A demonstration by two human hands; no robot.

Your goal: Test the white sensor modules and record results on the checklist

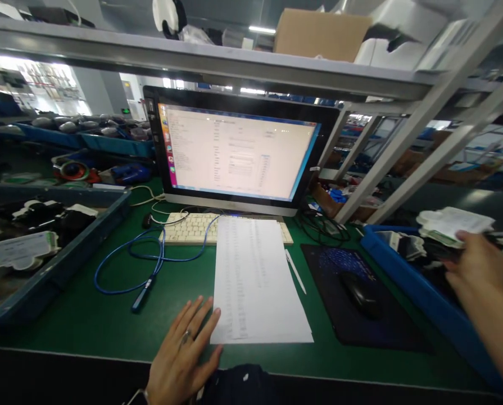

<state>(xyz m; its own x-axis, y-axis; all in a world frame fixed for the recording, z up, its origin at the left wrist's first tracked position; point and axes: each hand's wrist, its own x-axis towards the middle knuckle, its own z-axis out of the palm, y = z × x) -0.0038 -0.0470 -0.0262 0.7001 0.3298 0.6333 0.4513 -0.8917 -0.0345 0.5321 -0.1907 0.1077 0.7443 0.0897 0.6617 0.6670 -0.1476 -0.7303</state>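
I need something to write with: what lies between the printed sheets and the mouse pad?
In the head view, a white pen lies along the right edge of the printed sheets, then a bare strip of green tabletop before the mouse pad.

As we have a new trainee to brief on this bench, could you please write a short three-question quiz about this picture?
1. True or false: the white pen lies along the right edge of the paper sheets.

2. How is the left hand posed?
A) Clenched in a fist
B) Open, palm down, fingers extended
C) Wrapped around the pen

3. What does the right hand hold, and at which container?

Key:
1. True.
2. B.
3. A white-cased unit, at the blue bin on the right side of the view.
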